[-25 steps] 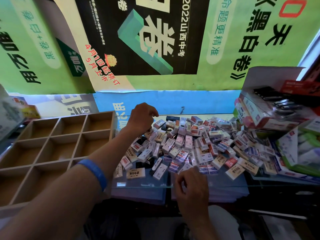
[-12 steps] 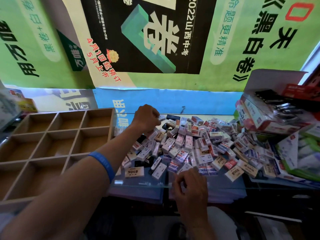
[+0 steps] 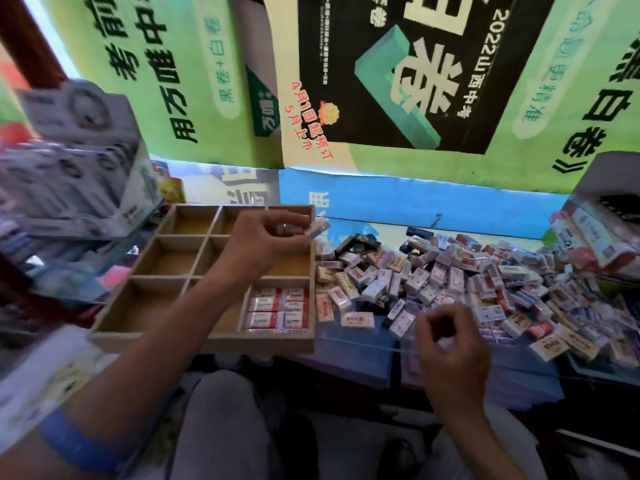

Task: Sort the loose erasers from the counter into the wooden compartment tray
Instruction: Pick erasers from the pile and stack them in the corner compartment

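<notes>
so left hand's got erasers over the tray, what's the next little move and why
Probably lower the left hand and set its erasers into a compartment of the wooden tray. It already holds them above the tray's right side, and only the near right compartment holds packed erasers. Which compartment they match is unclear.

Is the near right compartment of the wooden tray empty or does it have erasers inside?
It has erasers: red-and-white wrapped erasers lie flat in rows in that compartment of the wooden tray.
</notes>
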Motion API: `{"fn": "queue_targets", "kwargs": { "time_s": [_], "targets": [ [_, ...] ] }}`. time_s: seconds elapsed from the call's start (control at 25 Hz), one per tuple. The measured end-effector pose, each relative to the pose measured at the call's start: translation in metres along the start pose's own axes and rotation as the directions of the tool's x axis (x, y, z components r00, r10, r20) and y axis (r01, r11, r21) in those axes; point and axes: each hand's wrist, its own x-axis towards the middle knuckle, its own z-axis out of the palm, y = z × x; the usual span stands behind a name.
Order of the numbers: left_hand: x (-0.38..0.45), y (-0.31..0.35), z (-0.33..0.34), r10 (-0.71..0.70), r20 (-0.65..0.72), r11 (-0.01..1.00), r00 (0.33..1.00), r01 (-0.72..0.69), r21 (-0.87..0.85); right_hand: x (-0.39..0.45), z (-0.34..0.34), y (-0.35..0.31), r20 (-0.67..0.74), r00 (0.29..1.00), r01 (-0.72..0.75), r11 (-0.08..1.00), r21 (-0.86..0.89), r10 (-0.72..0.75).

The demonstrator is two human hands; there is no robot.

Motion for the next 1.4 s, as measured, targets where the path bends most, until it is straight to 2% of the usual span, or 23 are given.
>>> {"fn": "queue_targets", "kwargs": {
  "time_s": [0.04,0.12,0.2,0.24,0.36,0.48,0.56,0.72,0.84,0.96,1.12,1.24,1.4],
  "targets": [
    [-0.014,-0.006,-0.007,-0.001,0.010,1.000,1.000,0.001,-0.014,0.003,0.011,-0.023,0.076,0.997,-0.012,0.995,0.100,0.005],
    [-0.032,-0.020,-0.016,0.018,0.030,0.999,0.999,-0.017,-0.040,0.011,0.040,-0.065,0.318,0.945,-0.182,0.937,0.297,0.082],
    [-0.043,-0.032,-0.016,0.065,0.077,0.997,0.995,-0.061,-0.046,0.016,0.067,-0.093,0.524,0.838,-0.380,0.849,0.367,0.148],
    [-0.047,-0.036,-0.018,0.099,0.092,0.995,0.991,-0.095,-0.040,0.015,0.078,-0.100,0.571,0.808,-0.406,0.839,0.361,0.146],
    [-0.054,-0.047,-0.028,0.156,0.080,0.987,0.984,-0.153,-0.039,0.008,0.095,-0.104,0.596,0.788,-0.409,0.854,0.322,0.153],
    [-0.045,-0.059,-0.046,0.112,0.001,0.993,0.994,-0.112,0.049,0.009,0.096,-0.093,0.634,0.742,-0.512,0.794,0.327,0.218],
    [-0.039,-0.066,-0.053,0.066,0.024,0.992,0.998,-0.068,0.106,0.012,0.093,-0.088,0.644,0.725,-0.553,0.763,0.335,0.243],
    [-0.037,-0.075,-0.053,-0.001,0.069,0.978,0.998,-0.014,0.207,0.016,0.089,-0.087,0.662,0.713,-0.555,0.761,0.335,0.229],
    [-0.036,-0.073,-0.050,0.033,0.015,0.963,0.999,-0.036,0.266,0.017,0.086,-0.085,0.659,0.714,-0.552,0.769,0.323,0.236],
    [-0.037,-0.069,-0.046,0.065,0.030,0.962,0.997,-0.071,0.264,0.016,0.084,-0.082,0.639,0.725,-0.530,0.801,0.280,0.257],
    [-0.032,-0.073,-0.042,0.131,0.095,0.903,0.987,-0.158,0.400,0.013,0.083,-0.079,0.636,0.738,-0.480,0.838,0.258,0.226],
    [-0.026,-0.083,-0.038,0.179,0.085,0.803,0.980,-0.195,0.564,0.015,0.081,-0.077,0.638,0.741,-0.472,0.838,0.273,0.210],
    [-0.025,-0.088,-0.036,0.229,0.129,0.738,0.965,-0.258,0.624,0.017,0.081,-0.071,0.632,0.736,-0.487,0.838,0.246,0.242]
  ]
}}
